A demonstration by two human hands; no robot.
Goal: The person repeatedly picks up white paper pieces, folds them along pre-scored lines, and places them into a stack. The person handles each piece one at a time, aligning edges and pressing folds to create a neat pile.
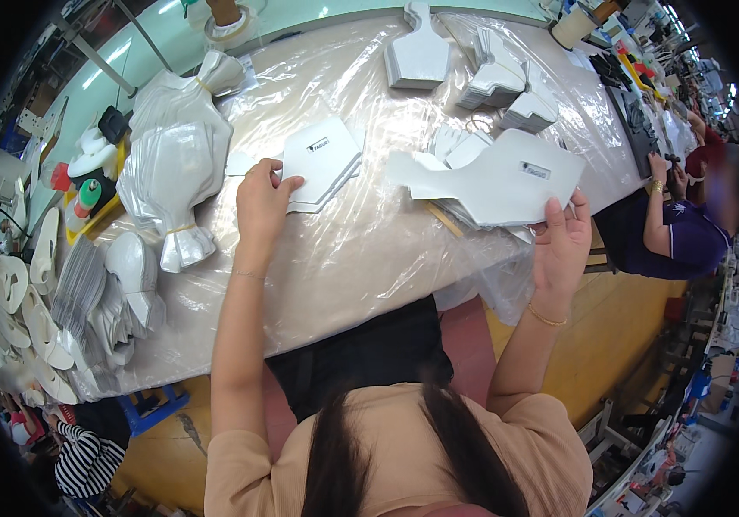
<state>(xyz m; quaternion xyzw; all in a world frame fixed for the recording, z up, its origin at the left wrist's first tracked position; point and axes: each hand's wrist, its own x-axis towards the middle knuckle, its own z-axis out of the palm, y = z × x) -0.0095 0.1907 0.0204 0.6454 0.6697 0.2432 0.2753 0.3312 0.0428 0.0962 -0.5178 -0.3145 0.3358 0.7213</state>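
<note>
My right hand [561, 246] pinches the lower right edge of a flat white cut piece [481, 183], broad at one end with a narrow curved neck and a small dark printed mark. The piece is tilted above a spread pile of similar pieces [449, 146], covering much of it. To the left, my left hand [264, 202] is at the neck side of a small stack of white cut pieces [322, 164], which bears the same kind of mark. Its fingers are curled and its thumb lies at the edge of the top piece; the fingertips are partly hidden.
Clear plastic film covers the table [343, 276]. Banded bundles of white pieces [175, 155] stand at the left, and more stacks [418, 52] at the back. A yellow tray [98, 215] holds thread spools. A co-worker [684, 220] sits at the right.
</note>
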